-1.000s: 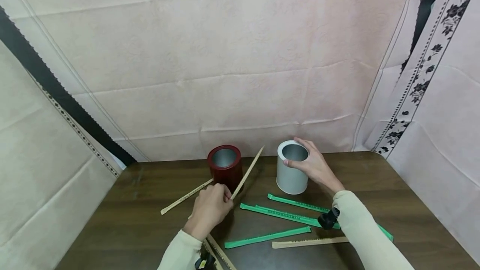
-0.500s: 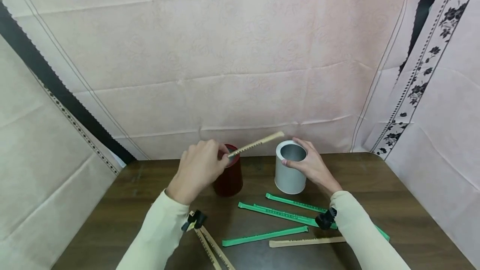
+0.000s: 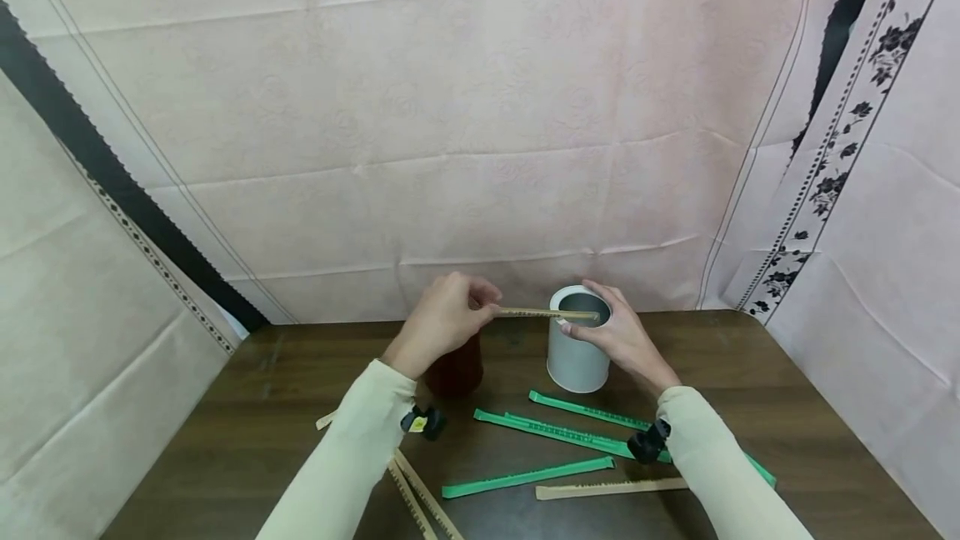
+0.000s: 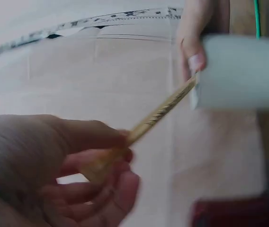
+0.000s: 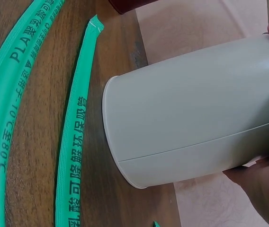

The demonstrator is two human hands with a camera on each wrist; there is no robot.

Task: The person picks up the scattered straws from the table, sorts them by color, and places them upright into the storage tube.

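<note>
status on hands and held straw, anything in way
Left hand pinching slim beige paper-wrapped straw, tip at mouth of pale grey cylindrical can. Right hand gripping can. Possible snag: right thumb near straw.

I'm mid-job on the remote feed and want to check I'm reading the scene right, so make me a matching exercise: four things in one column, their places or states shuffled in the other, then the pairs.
Things:
1. white-rimmed canister
2. dark red canister
3. green-wrapped straws
4. left grip

Places or states:
A. pinching a tan-wrapped straw
B. lying on the table
C. held near its top by the right grip
D. partly hidden behind the left grip in the head view

Pairs: 1-C, 2-D, 3-B, 4-A
</note>
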